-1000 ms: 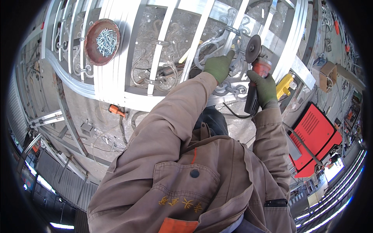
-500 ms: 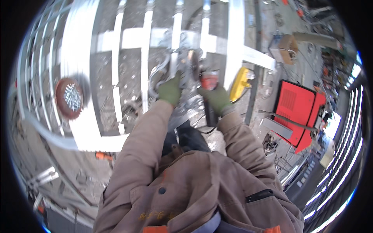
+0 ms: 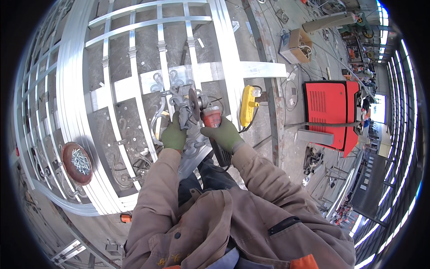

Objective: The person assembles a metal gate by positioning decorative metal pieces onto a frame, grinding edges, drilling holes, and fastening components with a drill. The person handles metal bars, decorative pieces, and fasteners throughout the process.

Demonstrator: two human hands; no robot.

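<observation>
My left hand, in a green glove, is closed on a grey scroll-shaped metal ornament. More curled grey ornaments lie just beyond it over the silver bars. My right hand, also gloved in green, grips an angle grinder with a red front part and a dark body. The grinder's brown disc stands on edge beside the ornament. Whether the disc touches the metal I cannot tell. A grey sheet-like piece lies below my hands, near my legs.
The silver barred frame spreads under and left of my hands. A reddish-brown bowl of screws rests on its left beam. To the right are a yellow power strip, an open cardboard box and a red machine.
My view has swung, so the frame and bowl sit lower in it and the picture is sharper. Both hands keep their holds, with the grinder still beside the ornament.
</observation>
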